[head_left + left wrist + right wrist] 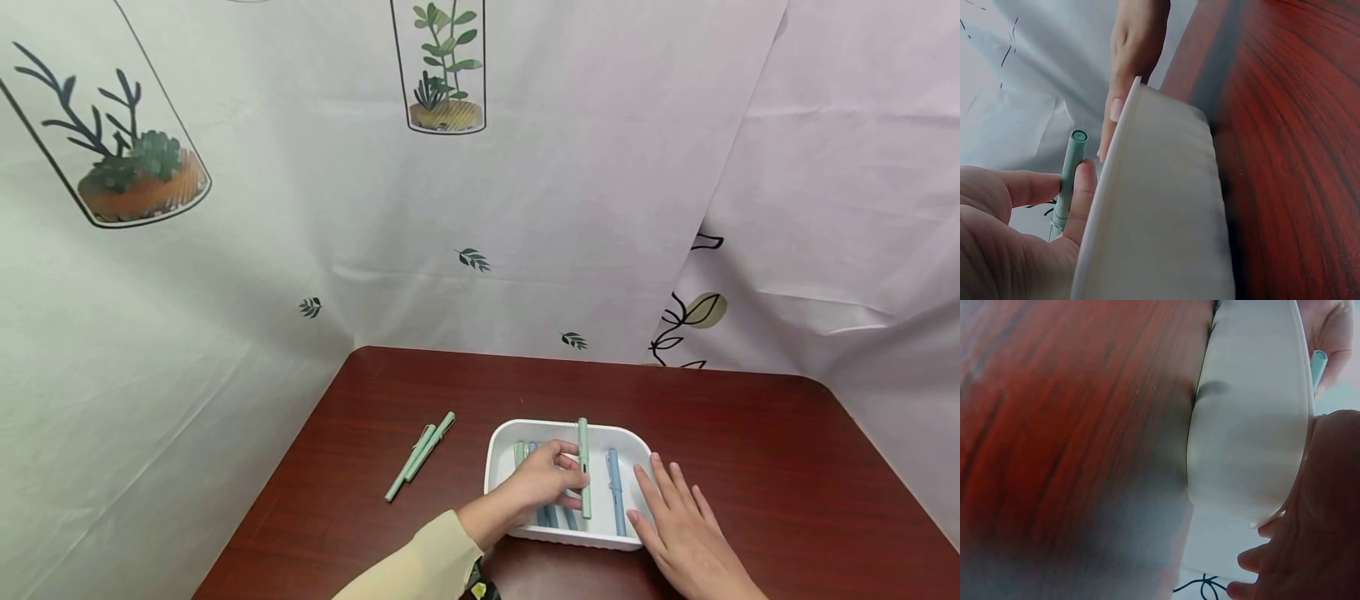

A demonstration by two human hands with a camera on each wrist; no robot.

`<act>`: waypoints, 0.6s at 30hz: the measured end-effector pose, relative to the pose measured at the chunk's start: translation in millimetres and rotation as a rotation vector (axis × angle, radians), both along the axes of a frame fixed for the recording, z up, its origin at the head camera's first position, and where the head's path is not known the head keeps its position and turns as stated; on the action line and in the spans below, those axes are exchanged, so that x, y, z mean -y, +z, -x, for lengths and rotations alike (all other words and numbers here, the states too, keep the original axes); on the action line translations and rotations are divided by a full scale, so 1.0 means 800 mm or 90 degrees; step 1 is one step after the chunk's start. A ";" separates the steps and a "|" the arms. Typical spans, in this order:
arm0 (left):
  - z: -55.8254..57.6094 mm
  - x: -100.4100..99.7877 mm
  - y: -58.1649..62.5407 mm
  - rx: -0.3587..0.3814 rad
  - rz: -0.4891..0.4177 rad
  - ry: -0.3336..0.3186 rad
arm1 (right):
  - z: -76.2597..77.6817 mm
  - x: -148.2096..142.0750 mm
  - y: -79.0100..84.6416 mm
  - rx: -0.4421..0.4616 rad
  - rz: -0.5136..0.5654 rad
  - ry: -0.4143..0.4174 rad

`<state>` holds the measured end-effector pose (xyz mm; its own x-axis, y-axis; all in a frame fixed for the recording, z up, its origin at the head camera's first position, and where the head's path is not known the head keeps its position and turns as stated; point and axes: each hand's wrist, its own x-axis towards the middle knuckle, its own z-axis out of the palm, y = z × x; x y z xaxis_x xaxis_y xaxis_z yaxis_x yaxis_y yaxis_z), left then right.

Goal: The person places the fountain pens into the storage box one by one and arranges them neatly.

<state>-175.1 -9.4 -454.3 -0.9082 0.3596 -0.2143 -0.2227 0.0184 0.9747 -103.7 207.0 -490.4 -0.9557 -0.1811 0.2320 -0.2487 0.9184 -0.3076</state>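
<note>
My left hand (551,477) pinches a light green pen (584,471) between thumb and fingers, over the white tray (570,540). In the left wrist view the end of that green pen (1071,181) points up past the thumb. Below the left hand several green and blue pens lie in the tray's left part, partly hidden by it. A lone blue pen (617,492) lies in the right part. My right hand (686,533) has its fingers spread straight at the tray's right rim. In the right wrist view, the right hand (1316,519) is beside the tray wall (1247,412).
Two green pens (422,454) lie side by side on the dark red wooden table (337,467), left of the tray. A pale cloth (562,208) printed with plants hangs behind the table and along its sides.
</note>
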 end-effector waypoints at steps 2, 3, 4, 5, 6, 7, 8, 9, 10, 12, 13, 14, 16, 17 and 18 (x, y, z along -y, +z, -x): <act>-0.001 -0.002 -0.002 0.000 0.010 -0.003 | 0.000 0.000 -0.001 -0.001 0.003 0.001; -0.002 -0.003 -0.003 0.001 0.015 -0.006 | 0.000 0.000 -0.001 -0.002 0.005 0.002; -0.003 -0.004 -0.004 0.003 0.018 -0.007 | 0.000 0.000 -0.001 -0.003 0.005 0.002; -0.003 -0.004 -0.005 0.005 0.021 -0.011 | 0.000 -0.001 -0.001 -0.004 0.005 0.003; -0.004 -0.005 -0.005 0.007 0.022 -0.014 | 0.000 -0.001 -0.001 -0.005 0.003 0.003; -0.004 -0.006 -0.006 0.007 0.025 -0.017 | 0.000 -0.001 -0.001 -0.006 0.003 0.003; -0.005 -0.007 -0.007 0.008 0.026 -0.020 | 0.000 -0.001 -0.001 -0.005 0.001 0.003; -0.005 -0.008 -0.008 0.009 0.028 -0.022 | 0.000 -0.001 -0.001 -0.004 0.001 0.002; -0.005 -0.009 -0.009 0.009 0.030 -0.024 | 0.000 -0.001 -0.001 -0.004 0.000 0.001; -0.005 -0.010 -0.011 0.014 0.033 -0.026 | 0.000 -0.001 -0.001 0.001 0.000 0.000; -0.005 -0.011 -0.012 0.017 0.037 -0.028 | 0.000 -0.001 -0.001 0.002 0.001 0.000; -0.004 -0.012 -0.013 0.019 0.043 -0.028 | 0.000 -0.001 -0.001 0.003 0.002 0.000; -0.003 -0.013 -0.015 0.024 0.055 -0.030 | 0.000 -0.001 -0.001 -0.001 0.003 0.001; -0.003 -0.014 -0.016 0.025 0.060 -0.032 | 0.000 -0.001 -0.001 -0.004 0.003 0.002; -0.003 -0.015 -0.017 0.026 0.067 -0.033 | 0.000 -0.001 -0.001 -0.007 0.003 0.002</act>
<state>-172.8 2.5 -467.5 -0.8786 0.3800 -0.2893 -0.2576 0.1331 0.9571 -103.7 207.5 -491.2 -0.9524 -0.1836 0.2434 -0.2556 0.9161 -0.3091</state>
